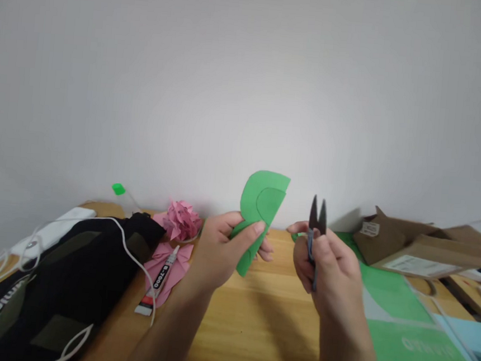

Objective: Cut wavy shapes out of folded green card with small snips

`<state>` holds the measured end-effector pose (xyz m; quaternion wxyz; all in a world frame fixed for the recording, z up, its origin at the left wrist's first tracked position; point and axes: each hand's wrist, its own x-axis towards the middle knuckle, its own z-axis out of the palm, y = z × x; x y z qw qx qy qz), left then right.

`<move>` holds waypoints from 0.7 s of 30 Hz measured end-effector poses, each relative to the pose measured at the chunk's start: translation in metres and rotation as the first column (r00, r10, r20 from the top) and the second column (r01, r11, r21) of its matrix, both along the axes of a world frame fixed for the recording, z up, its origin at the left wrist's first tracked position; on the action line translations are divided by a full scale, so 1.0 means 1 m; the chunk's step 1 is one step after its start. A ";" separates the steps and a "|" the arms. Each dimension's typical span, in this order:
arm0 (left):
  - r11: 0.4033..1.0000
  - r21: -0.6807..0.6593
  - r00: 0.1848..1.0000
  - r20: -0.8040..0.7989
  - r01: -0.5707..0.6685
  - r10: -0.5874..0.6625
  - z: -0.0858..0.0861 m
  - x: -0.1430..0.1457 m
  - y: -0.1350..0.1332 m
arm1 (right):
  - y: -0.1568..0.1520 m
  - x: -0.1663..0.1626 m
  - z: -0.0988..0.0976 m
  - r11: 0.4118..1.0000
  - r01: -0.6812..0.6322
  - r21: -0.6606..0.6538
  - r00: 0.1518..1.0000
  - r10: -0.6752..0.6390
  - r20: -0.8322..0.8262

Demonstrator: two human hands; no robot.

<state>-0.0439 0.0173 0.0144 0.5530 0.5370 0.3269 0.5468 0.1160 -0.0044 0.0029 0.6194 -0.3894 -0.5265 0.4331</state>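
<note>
The bag [47, 276] and glue tube [160, 277] lie left of the held paper [263, 205], the cardboard box [419, 249] right.

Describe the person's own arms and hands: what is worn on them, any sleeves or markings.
Both the left hand and the right hand are bare: no gloves, rings or bracelets show. The left forearm and the right forearm are uncovered down to the picture's lower edge, with no sleeve, watch or marking in view.

A black bag [59, 277] and white cable [131, 256] lie left on the surface [248, 327]. A glue tube [159, 279] rests on pink paper [182, 258] near a paper flower [183, 219]. A cardboard box [420, 247] sits far right.
</note>
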 end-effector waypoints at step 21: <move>0.985 -0.091 0.987 0.085 0.146 -0.138 0.001 0.003 0.004 | -0.005 0.003 0.008 0.907 -0.322 -0.271 0.945 0.327 -0.024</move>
